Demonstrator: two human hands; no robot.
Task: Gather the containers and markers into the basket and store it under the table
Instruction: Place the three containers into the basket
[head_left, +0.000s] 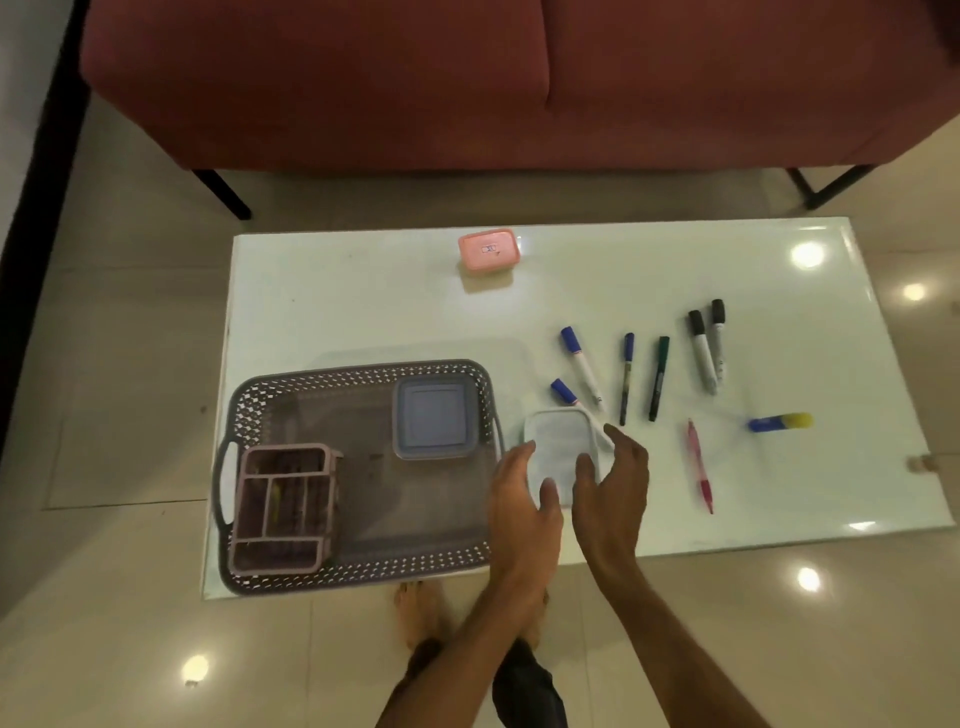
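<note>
A grey perforated basket (358, 574) sits at the table's near left. Inside it are a blue-lidded container (434, 418) at the far right and a pink divided organiser (283, 509) at the near left. Just right of the basket lies a clear white container (558, 441). My left hand (522, 499) and my right hand (613, 483) flank it with fingers spread around its sides; I cannot tell whether they grip it. A pink container (489, 250) stands at the far edge. Several markers (660, 376) lie to the right, with a pink pen (700, 465) and a blue-yellow marker (780, 422).
The white glossy table (363, 301) stands on a tiled floor, with a red sofa (467, 83) behind it on black legs. My bare feet (415, 613) show under the table's near edge. Ceiling lights reflect on the table and floor.
</note>
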